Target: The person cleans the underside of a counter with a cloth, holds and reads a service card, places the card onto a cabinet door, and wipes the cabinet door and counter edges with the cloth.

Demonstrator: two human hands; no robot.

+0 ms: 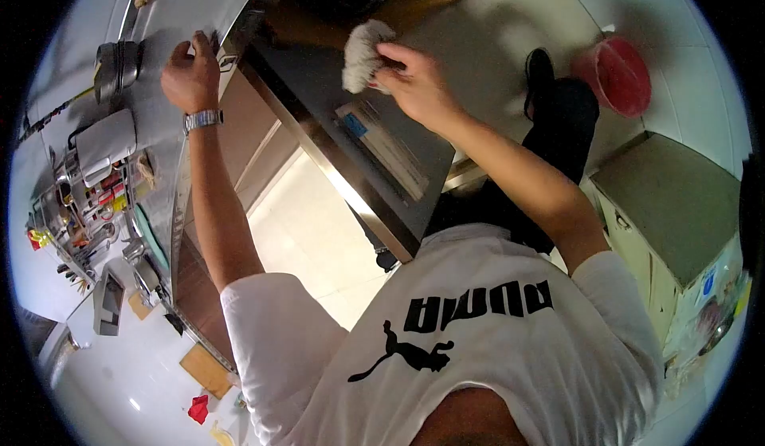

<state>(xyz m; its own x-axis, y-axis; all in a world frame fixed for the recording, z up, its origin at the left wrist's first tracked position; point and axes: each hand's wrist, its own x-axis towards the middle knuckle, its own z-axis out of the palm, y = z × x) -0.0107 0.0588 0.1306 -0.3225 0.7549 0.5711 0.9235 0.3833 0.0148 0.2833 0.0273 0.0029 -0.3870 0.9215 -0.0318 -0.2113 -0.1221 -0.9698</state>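
My right hand [413, 87] is closed on a fluffy, whitish cloth [365, 55], pinched between thumb and fingers above a dark grey panel. That panel [319, 95] has a shiny metal edge and carries a pale label with a blue patch [356, 125]. On the other side, my left hand [194, 71], with a metal watch [203, 120] at the wrist, is over the edge of the steel counter [171, 15]. Its fingers are bent and a little apart, with nothing visible between them; the fingertips are partly hidden.
At the right stand a red bucket [623, 77] and a low cabinet [665, 199]. Dark pans [116, 71], a grey-white container [103, 143] and several utensils lie along the left. A wooden board [205, 370] and a red item [198, 408] are at the lower left.
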